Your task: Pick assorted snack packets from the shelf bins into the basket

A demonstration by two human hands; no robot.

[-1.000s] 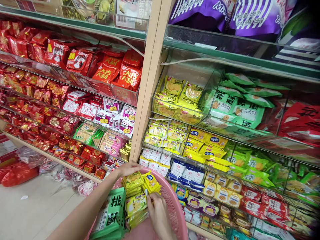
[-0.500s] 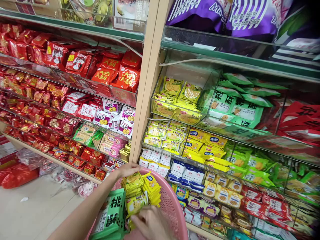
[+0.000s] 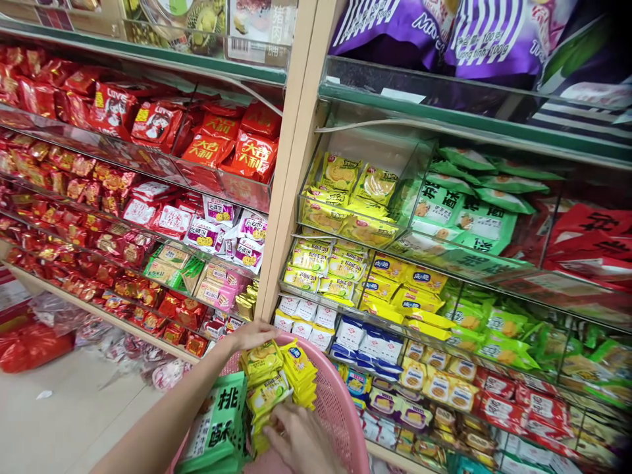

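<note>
The small pale-yellow packets [image 3: 269, 394] lie stacked in the pink basket [image 3: 351, 431], just beyond the curled fingers of the right hand [image 3: 300, 434], which touch the stack's near side; whether they are clamped on a packet cannot be told. Green packets [image 3: 220, 421] lie left of the stack, and the left hand [image 3: 251, 336] rests over the basket's far rim, its grip hidden.

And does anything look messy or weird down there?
A small white scrap lies alone on the floor at lower left; it might be dropped litter. Farther left, a red plastic bag rests on the floor, not on the shelves. I see nothing spilled from the pink basket.
</note>
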